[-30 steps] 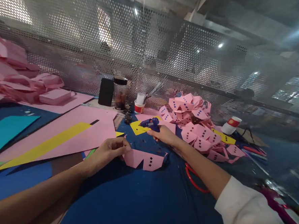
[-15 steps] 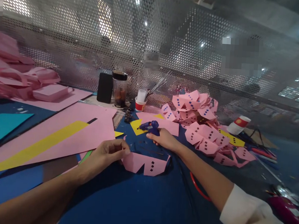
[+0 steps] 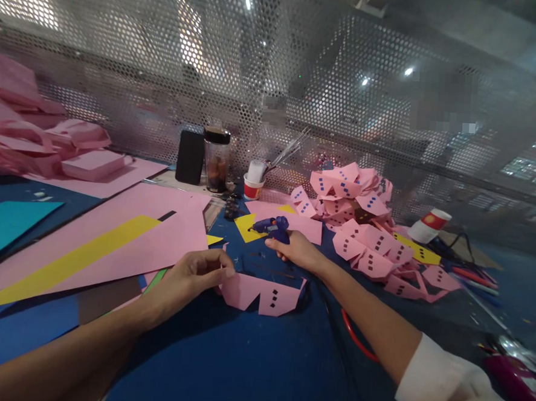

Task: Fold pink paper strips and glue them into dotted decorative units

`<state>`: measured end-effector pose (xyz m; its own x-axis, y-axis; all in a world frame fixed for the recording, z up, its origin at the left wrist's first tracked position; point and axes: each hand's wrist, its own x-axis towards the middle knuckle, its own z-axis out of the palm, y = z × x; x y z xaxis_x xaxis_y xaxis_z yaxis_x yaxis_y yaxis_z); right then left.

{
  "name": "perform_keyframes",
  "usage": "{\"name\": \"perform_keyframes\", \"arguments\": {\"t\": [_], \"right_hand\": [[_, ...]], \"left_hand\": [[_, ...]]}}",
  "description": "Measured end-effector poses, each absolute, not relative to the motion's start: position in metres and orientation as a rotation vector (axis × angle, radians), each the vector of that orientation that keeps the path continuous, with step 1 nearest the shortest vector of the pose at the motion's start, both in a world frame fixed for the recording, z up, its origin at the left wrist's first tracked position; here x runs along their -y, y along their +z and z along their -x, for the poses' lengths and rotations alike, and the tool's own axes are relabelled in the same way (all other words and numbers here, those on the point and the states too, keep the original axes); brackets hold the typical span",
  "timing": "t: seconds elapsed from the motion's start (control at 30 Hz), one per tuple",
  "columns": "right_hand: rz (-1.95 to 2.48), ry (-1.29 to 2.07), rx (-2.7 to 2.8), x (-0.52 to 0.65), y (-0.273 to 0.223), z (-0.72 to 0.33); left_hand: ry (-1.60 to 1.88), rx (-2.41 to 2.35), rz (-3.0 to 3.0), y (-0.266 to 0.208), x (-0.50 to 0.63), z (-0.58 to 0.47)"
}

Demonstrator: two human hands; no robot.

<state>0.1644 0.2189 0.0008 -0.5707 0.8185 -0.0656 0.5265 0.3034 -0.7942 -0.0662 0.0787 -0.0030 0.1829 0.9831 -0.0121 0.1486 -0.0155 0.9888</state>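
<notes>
My left hand [image 3: 204, 275] pinches the left end of a folded pink paper piece [image 3: 244, 293] that stands on the blue table. Black squares mark its right half, and a triangular notch cuts into its lower edge. My right hand [image 3: 296, 249] is closed round the handle of a blue glue gun [image 3: 272, 227]. The gun's nozzle points left, over a yellow paper square [image 3: 246, 230] lying behind the pink piece. My fingers partly hide the gun's handle and the left end of the paper.
Dotted pink pieces [image 3: 369, 249] lie heaped at the right. Large pink sheets [image 3: 111, 239] and a yellow strip [image 3: 78, 255] cover the left. Behind are a lidded drink jar [image 3: 216, 161], a paper cup [image 3: 253, 189] and a perforated metal screen [image 3: 156, 91]. A tipped paper cup [image 3: 430, 226] is at right.
The camera view has shifted very slightly. Both hands, the glue gun and the pink paper piece keep the same positions relative to each other.
</notes>
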Motion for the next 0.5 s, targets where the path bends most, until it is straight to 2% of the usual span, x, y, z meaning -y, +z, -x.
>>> {"name": "perform_keyframes", "arguments": {"t": [0.27,0.5], "right_hand": [[1.148,1.243,2.134,-0.216,0.009,-0.169],[0.99,1.284,2.159,-0.19,0.04,-0.184]], "left_hand": [[1.008,-1.164,-1.407,-0.003,-0.079,0.067],[1.064,-1.153,-1.322,-0.005,-0.083,0.067]]}}
